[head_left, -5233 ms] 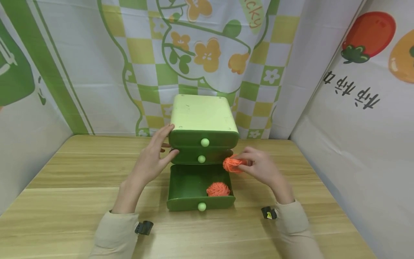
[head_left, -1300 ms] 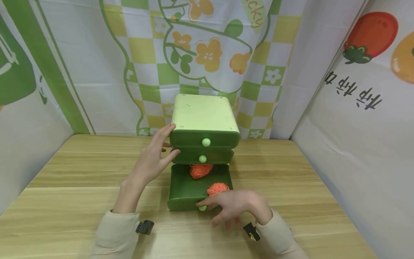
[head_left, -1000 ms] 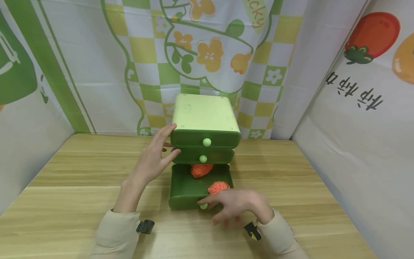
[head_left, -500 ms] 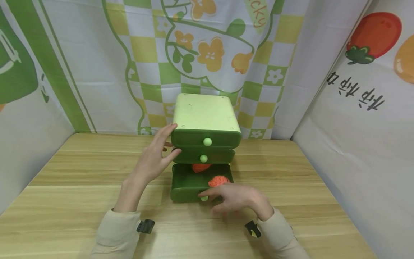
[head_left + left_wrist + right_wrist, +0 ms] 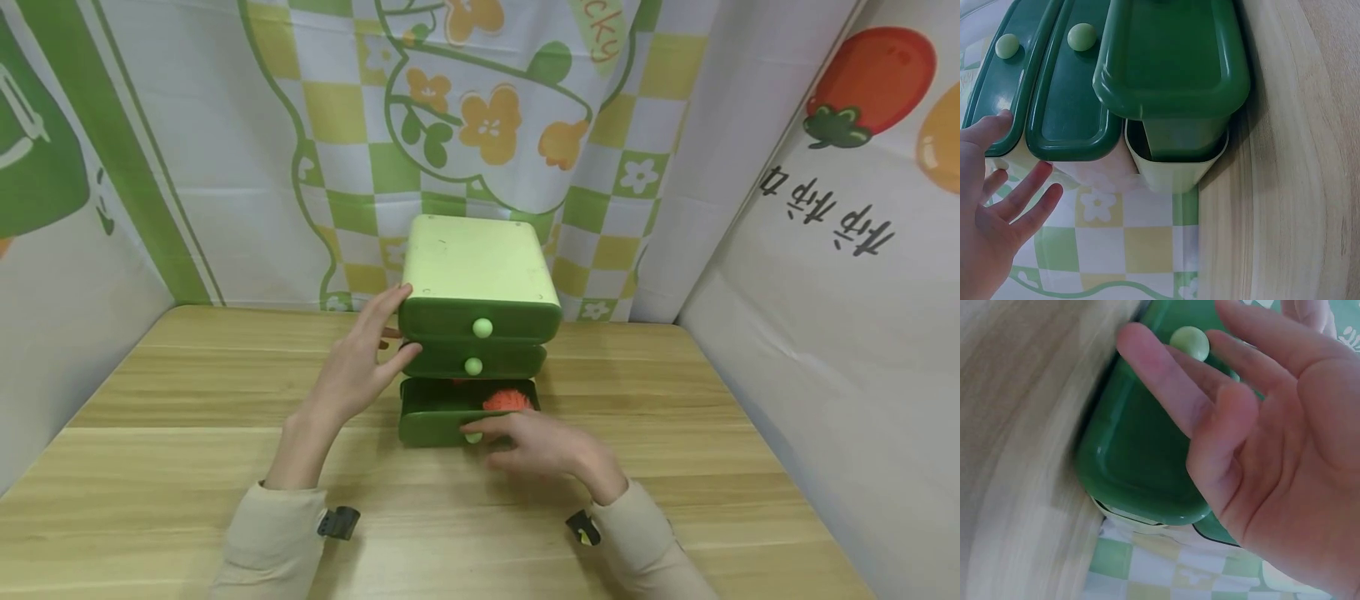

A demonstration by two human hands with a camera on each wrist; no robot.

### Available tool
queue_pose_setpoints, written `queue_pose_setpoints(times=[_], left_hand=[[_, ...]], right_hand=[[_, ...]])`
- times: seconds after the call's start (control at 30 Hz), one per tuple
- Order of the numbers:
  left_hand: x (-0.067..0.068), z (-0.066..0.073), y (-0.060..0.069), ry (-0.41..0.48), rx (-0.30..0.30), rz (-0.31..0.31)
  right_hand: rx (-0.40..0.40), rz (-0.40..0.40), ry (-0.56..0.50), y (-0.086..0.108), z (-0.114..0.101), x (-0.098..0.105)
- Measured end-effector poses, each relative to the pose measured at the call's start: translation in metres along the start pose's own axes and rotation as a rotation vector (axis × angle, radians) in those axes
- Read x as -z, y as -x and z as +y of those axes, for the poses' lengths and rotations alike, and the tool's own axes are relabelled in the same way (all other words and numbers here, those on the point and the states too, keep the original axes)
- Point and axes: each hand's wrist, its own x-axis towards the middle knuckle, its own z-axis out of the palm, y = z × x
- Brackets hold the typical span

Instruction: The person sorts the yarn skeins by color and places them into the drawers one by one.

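Note:
A small cabinet with a pale green top and three dark green drawers stands on the table. Its bottom drawer is partly pulled out, with an orange ball of yarn inside at the right. Only a sliver of a second orange yarn ball shows farther back. My left hand rests against the cabinet's left side, fingers extended and thumb by the front edge. My right hand touches the bottom drawer's front at its round knob, fingers loosely extended and not wrapped round it.
The wooden table reaches out on both sides and in front of the cabinet. A patterned curtain hangs close behind. Printed white walls flank the table left and right.
One yarn ball went from my right hand into the bottom drawer. The right hand then moved to the drawer's front, and the drawer has slid partway in. The left hand stayed in place.

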Motion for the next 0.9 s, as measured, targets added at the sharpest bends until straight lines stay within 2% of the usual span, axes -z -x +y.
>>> queue_pose_setpoints(times=[0.3,0.53,0.9], left_hand=[[0.000,0.000,0.000,0.008,0.011,-0.007],[0.001,0.001,0.000,0.008,0.004,-0.001],[0.000,0.000,-0.001,0.003,-0.005,0.011]], right_hand=[[-0.066,0.074,0.000,-0.006,0.005,-0.006],[-0.085,0.115,0.036,-0.008,0.011,-0.008],[-0.130,0.117,0.002,-0.008,0.017,-0.008]])
